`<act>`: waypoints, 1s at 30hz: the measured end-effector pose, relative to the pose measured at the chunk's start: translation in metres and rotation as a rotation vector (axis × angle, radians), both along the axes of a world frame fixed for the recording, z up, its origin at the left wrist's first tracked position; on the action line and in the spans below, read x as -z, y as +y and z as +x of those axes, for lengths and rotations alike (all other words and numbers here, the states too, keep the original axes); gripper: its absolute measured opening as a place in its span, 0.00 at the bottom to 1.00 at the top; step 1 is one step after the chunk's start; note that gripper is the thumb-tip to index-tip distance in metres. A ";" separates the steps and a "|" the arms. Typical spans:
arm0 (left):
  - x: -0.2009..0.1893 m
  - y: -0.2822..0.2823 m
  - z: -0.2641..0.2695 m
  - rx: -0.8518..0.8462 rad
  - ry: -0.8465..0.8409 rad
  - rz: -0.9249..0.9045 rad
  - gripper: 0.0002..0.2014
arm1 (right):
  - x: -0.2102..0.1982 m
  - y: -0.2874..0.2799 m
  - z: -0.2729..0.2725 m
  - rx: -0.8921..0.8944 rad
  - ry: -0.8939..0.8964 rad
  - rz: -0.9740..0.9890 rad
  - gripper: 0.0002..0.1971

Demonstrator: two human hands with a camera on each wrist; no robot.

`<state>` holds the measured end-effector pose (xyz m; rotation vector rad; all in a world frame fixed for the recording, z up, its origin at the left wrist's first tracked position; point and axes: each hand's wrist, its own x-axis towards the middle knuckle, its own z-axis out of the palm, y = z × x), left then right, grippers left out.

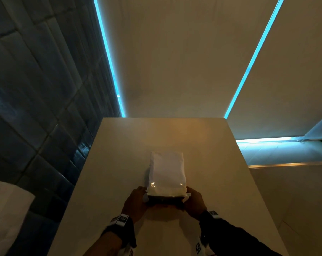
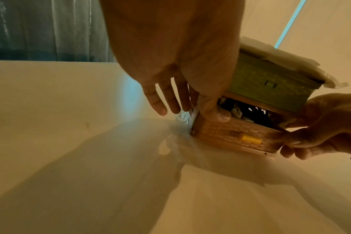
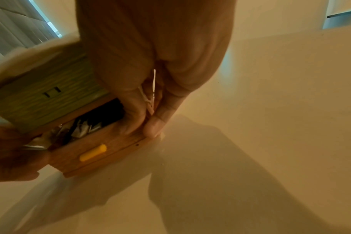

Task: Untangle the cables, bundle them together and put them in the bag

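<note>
A white bag (image 1: 166,170) lies flat on the pale table (image 1: 119,145), its open mouth facing me. Dark cables (image 2: 250,110) show inside the mouth, also in the right wrist view as cables (image 3: 102,115). The ribbed lower lip (image 2: 236,134) carries a yellow tab (image 2: 250,139); the upper lip (image 2: 270,76) is raised above it. My left hand (image 1: 138,198) pinches the mouth's left corner, thumb on the lip. My right hand (image 1: 195,200) pinches the right corner (image 3: 148,125) between thumb and fingers.
A dark tiled wall (image 1: 36,89) runs along the table's left edge. Something white (image 1: 6,218) sits low at the far left. The table's right edge (image 1: 249,182) drops off to a lower surface. Bare table surface lies beyond and beside the bag.
</note>
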<state>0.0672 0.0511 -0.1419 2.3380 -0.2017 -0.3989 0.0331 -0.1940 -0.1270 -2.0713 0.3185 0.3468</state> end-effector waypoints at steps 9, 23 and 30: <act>-0.013 -0.004 0.003 0.036 -0.067 0.167 0.22 | -0.010 -0.001 0.010 -0.067 0.006 -0.142 0.21; -0.024 -0.006 -0.006 0.044 -0.016 0.230 0.23 | -0.012 -0.001 0.009 -0.147 0.031 -0.265 0.22; -0.009 0.025 -0.034 0.037 0.160 0.210 0.20 | -0.007 -0.034 -0.025 -0.108 0.222 -0.109 0.19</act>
